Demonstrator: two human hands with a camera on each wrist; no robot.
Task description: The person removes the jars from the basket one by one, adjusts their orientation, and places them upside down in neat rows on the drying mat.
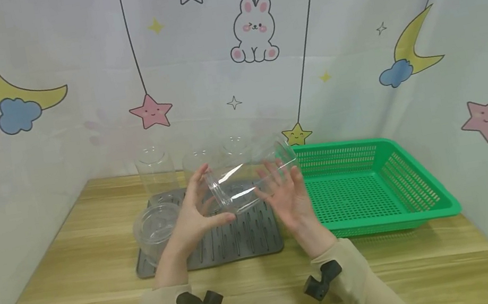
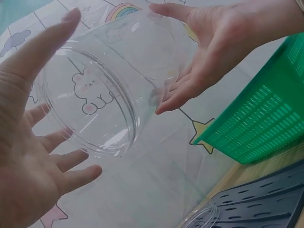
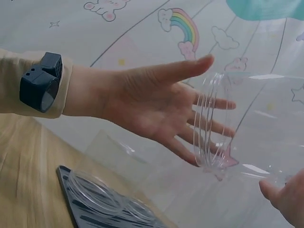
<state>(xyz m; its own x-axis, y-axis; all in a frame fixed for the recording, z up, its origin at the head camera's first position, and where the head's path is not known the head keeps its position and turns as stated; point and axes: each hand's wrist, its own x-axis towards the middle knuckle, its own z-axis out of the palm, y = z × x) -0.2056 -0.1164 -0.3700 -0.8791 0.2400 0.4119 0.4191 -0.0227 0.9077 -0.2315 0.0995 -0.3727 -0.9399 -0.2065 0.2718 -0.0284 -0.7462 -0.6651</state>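
Observation:
A clear plastic jar (image 1: 248, 179) is held in the air above a grey drying mat (image 1: 259, 243), tilted on its side with its threaded rim to the left. My right hand (image 1: 292, 200) grips the jar's far end, thumb on one side and fingers on the other, as the left wrist view shows. At the rim, my left hand (image 1: 188, 226) has its fingers and thumb straight and spread; some fingertips appear to touch the rim. In the right wrist view the left hand (image 3: 156, 104) is seen through and beside the rim.
Several clear jars stand on the mat, among them a tall one (image 1: 156, 175) at the back and a wide one (image 1: 160, 228) at the front left. A green plastic basket (image 1: 424, 213) sits to the right on the wooden table (image 1: 78, 287). A patterned curtain (image 1: 206, 72) hangs behind.

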